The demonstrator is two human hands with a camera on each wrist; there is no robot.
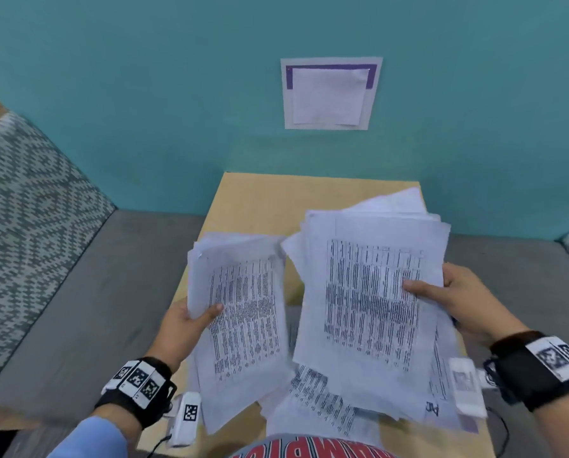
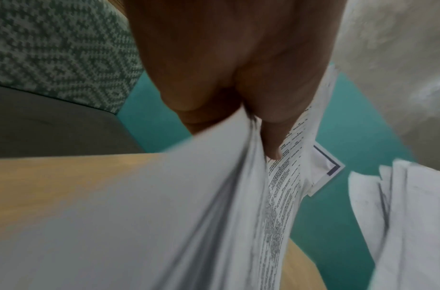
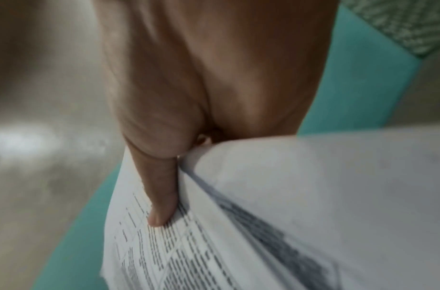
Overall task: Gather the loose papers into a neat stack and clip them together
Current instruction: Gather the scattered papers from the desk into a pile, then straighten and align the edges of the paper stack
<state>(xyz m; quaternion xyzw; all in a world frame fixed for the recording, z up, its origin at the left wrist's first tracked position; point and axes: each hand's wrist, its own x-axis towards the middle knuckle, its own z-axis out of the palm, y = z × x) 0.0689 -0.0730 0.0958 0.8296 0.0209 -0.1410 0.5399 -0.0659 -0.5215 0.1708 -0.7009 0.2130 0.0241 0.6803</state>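
Two bundles of printed sheets are lifted above a small wooden table [image 1: 253, 200]. My left hand [image 1: 190, 320] pinches the left bundle [image 1: 240, 312] at its left edge, thumb on top; the left wrist view shows the thumb [image 2: 271, 137] pressed on the sheets [image 2: 164, 215]. My right hand [image 1: 441, 292] grips the larger, uneven right bundle [image 1: 372, 292] at its right edge, thumb on the printed face; up close the thumb [image 3: 161, 198] lies on the printed page [image 3: 189, 255]. More loose sheets [image 1: 319, 404] lie on the table under both bundles. No clip is visible.
A teal wall [image 1: 177, 94] stands right behind the table, with a white and purple sheet [image 1: 331, 94] stuck on it. Grey seating [image 1: 111, 292] flanks the table, and a patterned cushion [image 1: 29, 209] lies at the left.
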